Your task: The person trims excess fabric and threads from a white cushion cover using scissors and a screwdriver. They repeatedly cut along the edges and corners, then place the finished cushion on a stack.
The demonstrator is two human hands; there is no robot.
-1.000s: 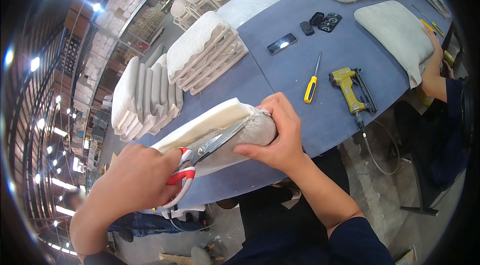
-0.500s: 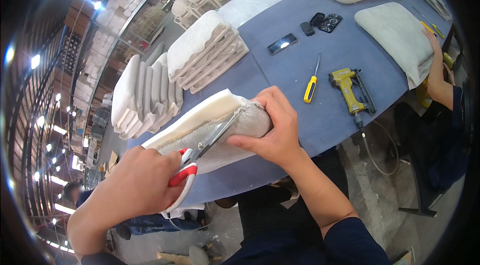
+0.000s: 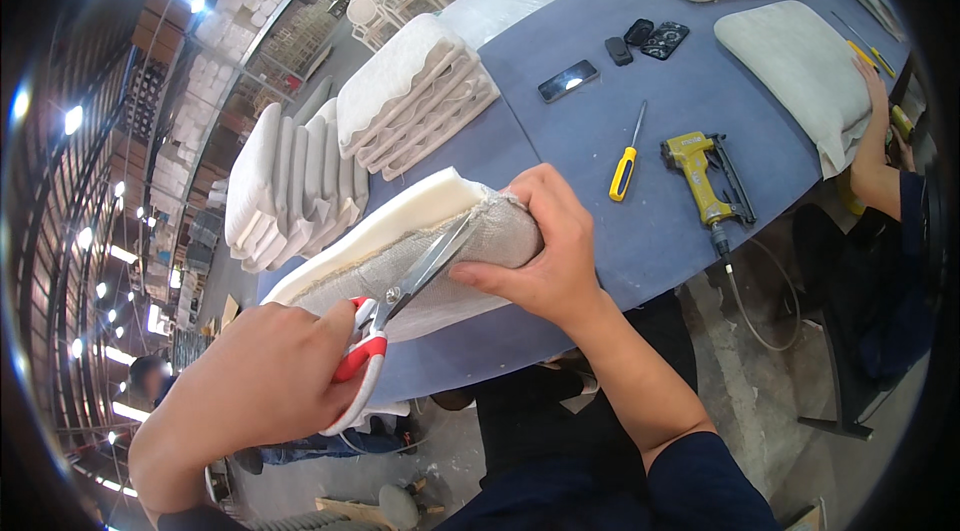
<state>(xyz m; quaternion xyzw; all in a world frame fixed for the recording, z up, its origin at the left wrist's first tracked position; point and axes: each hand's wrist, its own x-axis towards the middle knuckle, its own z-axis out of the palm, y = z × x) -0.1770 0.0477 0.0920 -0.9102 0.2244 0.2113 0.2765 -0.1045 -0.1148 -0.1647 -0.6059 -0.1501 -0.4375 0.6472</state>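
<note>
My left hand [image 3: 268,368] is closed on the red-and-white handles of a pair of scissors [image 3: 412,283]. The blades point up and right, and their tips lie against the fabric edge near the far right corner of a grey seat cushion [image 3: 440,261]. White foam shows along the cushion's upper side. My right hand [image 3: 545,256] grips that corner, thumb on the near face and fingers over the far end. The cushion stands tilted on its side above the blue table; its left end is partly hidden behind my left hand.
On the blue table [image 3: 560,146] lie a yellow screwdriver [image 3: 624,169], a yellow staple gun [image 3: 700,176] with a hose, and a phone [image 3: 567,81]. Cushion stacks [image 3: 415,96] stand behind. At the right, another person's hand [image 3: 872,81] rests on a cushion [image 3: 790,66].
The scissors have drawn slightly back down and left from the cushion's corner, with my left hand. The cushion and my right hand have shifted a little up and left.
</note>
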